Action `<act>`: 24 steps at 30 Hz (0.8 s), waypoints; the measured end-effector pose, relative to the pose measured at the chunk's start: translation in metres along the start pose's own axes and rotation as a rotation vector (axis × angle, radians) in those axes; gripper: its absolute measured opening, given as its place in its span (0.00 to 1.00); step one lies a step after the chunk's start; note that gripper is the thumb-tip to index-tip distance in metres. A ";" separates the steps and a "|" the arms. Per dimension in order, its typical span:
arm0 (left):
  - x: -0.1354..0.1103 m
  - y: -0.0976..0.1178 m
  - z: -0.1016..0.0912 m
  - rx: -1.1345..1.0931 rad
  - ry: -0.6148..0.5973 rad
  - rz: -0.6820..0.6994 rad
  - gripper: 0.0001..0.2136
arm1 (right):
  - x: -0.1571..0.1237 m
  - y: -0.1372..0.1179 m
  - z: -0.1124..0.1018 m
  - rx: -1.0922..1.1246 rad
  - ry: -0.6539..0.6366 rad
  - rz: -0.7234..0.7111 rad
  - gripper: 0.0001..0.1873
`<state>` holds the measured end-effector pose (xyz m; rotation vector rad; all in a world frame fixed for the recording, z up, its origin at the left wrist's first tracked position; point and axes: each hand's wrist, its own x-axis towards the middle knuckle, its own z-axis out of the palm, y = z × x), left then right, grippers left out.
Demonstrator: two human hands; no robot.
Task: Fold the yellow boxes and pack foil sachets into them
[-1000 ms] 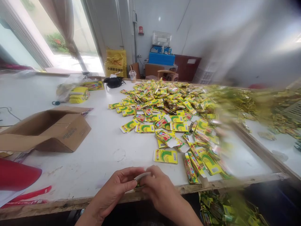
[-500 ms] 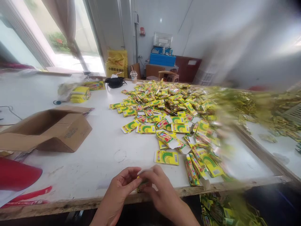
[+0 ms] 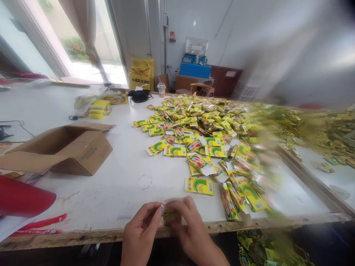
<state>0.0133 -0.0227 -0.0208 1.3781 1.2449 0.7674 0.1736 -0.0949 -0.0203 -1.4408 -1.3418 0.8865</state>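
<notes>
Close to the table's front edge, my right hand (image 3: 194,227) is closed around a small yellow-green carton (image 3: 168,218), partly hidden by the fingers. My left hand (image 3: 142,231) has its thumb and forefinger pinched together at the carton's pale upper end, seemingly on a flap. Just beyond the hands, one flat yellow carton lies on the white table (image 3: 163,184). To the right, several similar cartons, some with white end flaps raised, merge into a large heap (image 3: 199,118).
A brown cardboard box (image 3: 91,151) stands open at the left, near a red rounded object (image 3: 24,195) and red strips (image 3: 41,223). Farther back are a black bag (image 3: 139,96) and a plastic cup (image 3: 161,88). More cartons (image 3: 249,247) lie below the table edge.
My left thumb has moved up to the carton's top end, leaving more of its side visible. My right hand keeps its hold. The whole view has shifted slightly.
</notes>
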 end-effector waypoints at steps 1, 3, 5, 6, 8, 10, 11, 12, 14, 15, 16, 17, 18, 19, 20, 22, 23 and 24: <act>-0.001 -0.004 0.000 0.000 0.018 0.023 0.14 | 0.000 0.001 0.001 -0.010 -0.005 0.002 0.36; -0.003 -0.010 0.001 -0.006 0.046 0.067 0.13 | -0.001 0.002 0.002 -0.027 -0.018 0.012 0.38; -0.005 -0.014 0.003 0.022 0.070 0.174 0.09 | -0.001 0.003 0.004 -0.045 -0.022 0.017 0.38; -0.006 -0.016 0.005 0.059 0.073 0.269 0.07 | -0.001 0.003 0.004 -0.058 -0.019 0.017 0.38; -0.007 -0.016 0.007 0.157 0.068 0.492 0.08 | 0.001 0.003 0.004 -0.084 -0.006 0.015 0.37; -0.005 -0.014 0.008 0.220 0.053 0.604 0.10 | 0.002 0.002 0.002 -0.098 -0.004 0.014 0.37; -0.003 -0.012 0.008 0.222 0.029 0.584 0.09 | 0.002 0.001 0.000 -0.096 -0.013 0.014 0.38; -0.001 -0.009 0.008 0.204 -0.006 0.514 0.07 | 0.002 0.001 -0.002 -0.086 -0.027 0.010 0.38; 0.006 -0.002 0.007 0.109 -0.068 0.296 0.04 | -0.001 0.001 -0.008 -0.042 -0.054 -0.002 0.39; 0.010 0.001 0.006 0.043 -0.085 0.180 0.06 | -0.003 0.002 -0.009 -0.011 -0.050 -0.003 0.38; 0.014 0.005 0.006 -0.026 -0.098 0.069 0.09 | -0.005 0.005 -0.010 0.023 -0.024 0.003 0.36; 0.018 0.008 0.006 -0.091 -0.117 -0.026 0.12 | -0.006 0.007 -0.010 0.064 0.025 0.021 0.31; 0.022 0.011 0.005 -0.146 -0.148 -0.099 0.15 | -0.007 0.011 -0.009 0.117 0.092 0.050 0.26; 0.025 0.014 0.005 -0.179 -0.203 -0.149 0.15 | -0.006 0.014 -0.006 0.189 0.174 0.087 0.19; 0.029 0.015 0.005 -0.190 -0.274 -0.176 0.15 | -0.004 0.017 -0.004 0.284 0.252 0.123 0.13; 0.034 0.016 0.004 -0.180 -0.386 -0.179 0.13 | 0.004 0.021 0.001 0.529 0.341 0.182 0.07; 0.037 0.015 0.004 -0.170 -0.410 -0.167 0.13 | 0.009 0.021 0.001 0.641 0.341 0.210 0.08; 0.041 0.013 0.004 -0.160 -0.417 -0.145 0.14 | 0.015 0.021 0.000 0.710 0.321 0.234 0.07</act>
